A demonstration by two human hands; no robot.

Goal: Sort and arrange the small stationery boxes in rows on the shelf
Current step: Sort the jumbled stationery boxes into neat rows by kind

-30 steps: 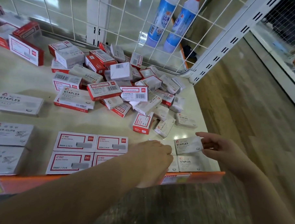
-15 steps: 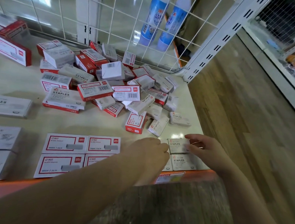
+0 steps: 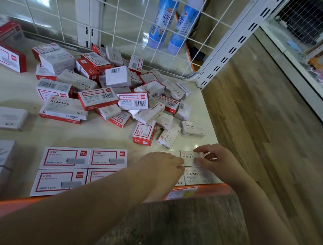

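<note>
A small grey STAPLES box [image 3: 188, 158] lies flat on the cream shelf [image 3: 104, 136], right behind another small STAPLES box [image 3: 197, 176] at the front edge. My right hand [image 3: 217, 161] pinches the rear box's right end. My left hand [image 3: 162, 171], fingers curled, touches its left end and hides the boxes below it. Several red-framed white boxes [image 3: 64, 158] sit in two neat rows to the left. A loose heap of red and grey boxes [image 3: 110, 90] fills the middle and back.
A white wire grid [image 3: 124, 28] closes the back, with two blue bottles [image 3: 161, 20] behind it. Larger grey boxes [image 3: 0, 152] sit at the left. The shelf's orange front strip [image 3: 191, 191] carries a price label. A wooden floor [image 3: 267, 145] lies to the right.
My right hand has brought the small STAPLES box down from the air and set it flat behind the front box. My left hand stayed beside the row.
</note>
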